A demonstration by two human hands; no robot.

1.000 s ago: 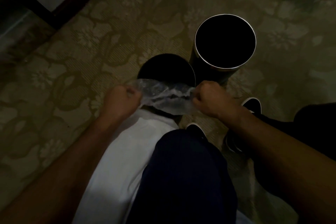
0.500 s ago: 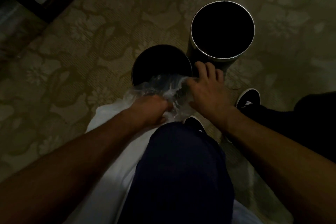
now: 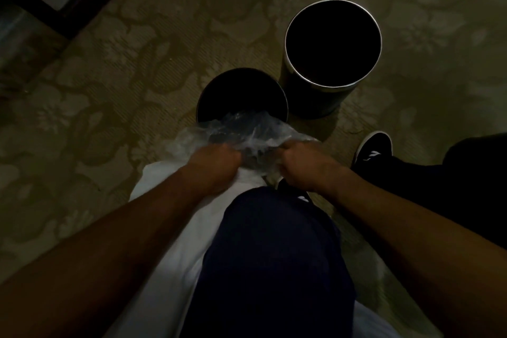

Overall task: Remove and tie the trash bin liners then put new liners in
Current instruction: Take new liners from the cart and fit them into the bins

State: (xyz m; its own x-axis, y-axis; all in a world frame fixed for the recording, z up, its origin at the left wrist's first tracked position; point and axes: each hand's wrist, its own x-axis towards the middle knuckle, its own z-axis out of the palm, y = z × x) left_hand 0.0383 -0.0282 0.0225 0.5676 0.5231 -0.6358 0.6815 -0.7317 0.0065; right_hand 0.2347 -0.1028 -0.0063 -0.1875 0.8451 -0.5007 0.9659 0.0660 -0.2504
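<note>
Kneeling at two bins, the person works on a patterned carpet (image 3: 109, 77); light is poor.

Liner (image 3: 247, 129): clear, crumpled plastic. It lies over the near rim of the small bin (image 3: 241, 90), with its far edge reaching into the bin's mouth. Its long axis runs left to right, stretched between the hands. Whether its own mouth is open cannot be told.

Left hand (image 3: 216, 162): back up, fingers curled under, gripping the liner's left end. Right hand (image 3: 301, 164): also fisted, fingers curled, gripping the right end. The fingertips are hidden in the plastic.

Small bin: upright, mouth up, dark inside. About half the mouth, the far half, is uncovered. Large bin (image 3: 307, 99): upright, mouth up, with a bright metal rim and no liner visible. It stands just beside the small bin, to the right and farther away; contact cannot be told.

Edges and room:
- Left of the small bin and beyond it: open carpet up to a dark frame (image 3: 68, 16) in the far left corner.
- Right: a dark shoe (image 3: 374, 149) near the right hand, close to the large bin's base.
- Near side: a knee (image 3: 274, 255) in dark blue, directly behind the hands, and a white sheet (image 3: 170, 228) under the left forearm, its far end touching the liner.
</note>
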